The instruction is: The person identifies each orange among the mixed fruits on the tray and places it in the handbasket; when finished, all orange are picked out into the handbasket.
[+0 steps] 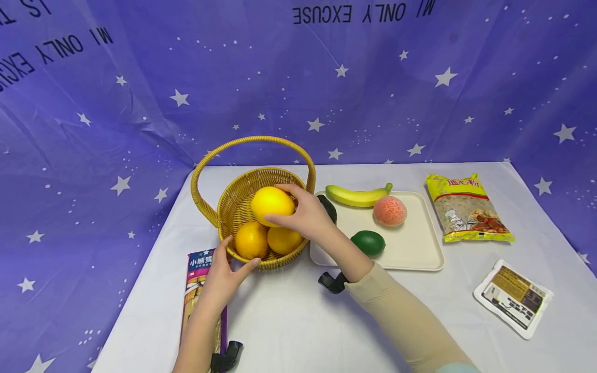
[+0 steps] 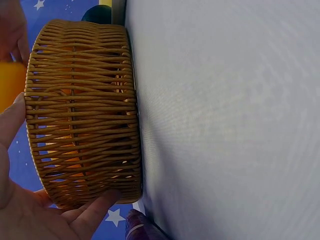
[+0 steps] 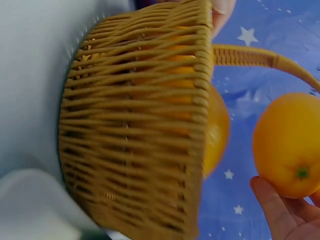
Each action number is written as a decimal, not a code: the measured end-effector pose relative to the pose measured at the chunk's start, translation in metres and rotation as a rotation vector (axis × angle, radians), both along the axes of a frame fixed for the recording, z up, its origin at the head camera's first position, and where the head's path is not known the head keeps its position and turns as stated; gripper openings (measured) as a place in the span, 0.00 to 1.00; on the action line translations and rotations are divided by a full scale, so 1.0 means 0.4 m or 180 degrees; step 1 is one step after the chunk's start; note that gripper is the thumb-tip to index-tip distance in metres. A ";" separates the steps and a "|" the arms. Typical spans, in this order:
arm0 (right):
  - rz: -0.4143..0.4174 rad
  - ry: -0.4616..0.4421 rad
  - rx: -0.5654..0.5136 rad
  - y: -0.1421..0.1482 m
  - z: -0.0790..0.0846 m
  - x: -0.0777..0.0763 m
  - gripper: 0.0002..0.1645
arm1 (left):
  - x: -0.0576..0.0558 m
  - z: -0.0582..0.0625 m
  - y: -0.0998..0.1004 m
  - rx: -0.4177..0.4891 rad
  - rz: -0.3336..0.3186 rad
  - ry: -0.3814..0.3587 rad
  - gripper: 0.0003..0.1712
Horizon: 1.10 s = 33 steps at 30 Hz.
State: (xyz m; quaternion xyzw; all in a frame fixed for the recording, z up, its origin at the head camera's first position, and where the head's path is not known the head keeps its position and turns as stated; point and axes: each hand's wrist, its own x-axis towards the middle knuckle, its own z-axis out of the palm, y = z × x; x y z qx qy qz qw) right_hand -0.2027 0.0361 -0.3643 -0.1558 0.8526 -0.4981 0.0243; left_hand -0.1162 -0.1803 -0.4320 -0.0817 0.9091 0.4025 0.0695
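A round wicker basket (image 1: 272,265) with a tall hoop handle stands on the table. Two oranges lie inside it, one at the left (image 1: 251,240) and another at the right (image 1: 282,240). My left hand (image 1: 224,277) holds the basket's near left side, thumb at the rim and fingers along the woven wall (image 2: 82,120). Over the basket, my right hand (image 1: 305,212) grips a third orange (image 1: 271,206) between thumb and fingers. In the right wrist view that orange (image 3: 290,145) is above the rim, apart from the basket.
Right of the basket, a cream tray (image 1: 410,254) carries a banana (image 1: 356,196), a peach (image 1: 390,211), a green lime-like fruit (image 1: 368,243) and a dark fruit (image 1: 328,208). Farther right lie a yellow food bag (image 1: 468,210) and a white packet (image 1: 513,299). A long purple packet (image 1: 193,282) lies under my left forearm.
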 end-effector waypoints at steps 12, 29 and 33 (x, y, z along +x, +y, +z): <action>0.0105 0.0100 0.0106 -0.132 -0.032 -0.061 0.45 | -0.001 0.007 -0.001 -0.0014 -0.0020 0.0030 0.59; 0.0012 0.0148 0.0554 -0.207 -0.078 -0.098 0.46 | 0.002 -0.005 0.003 -0.0013 -0.0040 0.0080 0.58; 0.0071 0.0255 0.0565 -0.217 -0.081 -0.099 0.46 | 0.001 -0.004 0.002 -0.0020 -0.0041 0.0104 0.57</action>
